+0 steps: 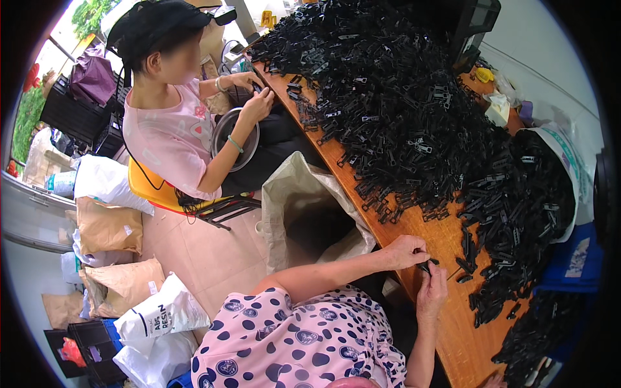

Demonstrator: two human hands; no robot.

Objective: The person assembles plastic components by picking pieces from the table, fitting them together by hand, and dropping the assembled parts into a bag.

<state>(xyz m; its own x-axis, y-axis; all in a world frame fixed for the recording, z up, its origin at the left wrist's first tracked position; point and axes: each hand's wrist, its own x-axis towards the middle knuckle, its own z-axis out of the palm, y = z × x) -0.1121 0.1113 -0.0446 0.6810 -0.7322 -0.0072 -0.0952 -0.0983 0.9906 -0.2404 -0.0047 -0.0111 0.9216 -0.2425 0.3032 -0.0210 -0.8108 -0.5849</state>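
My left hand [405, 252] reaches in above the table's front edge, fingers pinched on a small black plastic part [425, 265]. My right hand [432, 288] grips the same part from the near side, thumb and fingertips closed on it. Fingers cover much of the part, so its exact shape is hard to make out. Right of my hands, loose black plastic pieces [469, 255] lie on the wooden tabletop [475, 349]. Beyond them rises a large heap of black plastic parts [388, 97], many with rectangular openings.
A co-worker [171, 123] sits at the left, handling a small dark piece over a metal bowl [226, 139]. An open woven sack [275, 213] stands against the table edge. Another person's hand [495, 381] shows at the bottom. Blue bin [569, 262] at right; filled bags [162, 313] on the floor.
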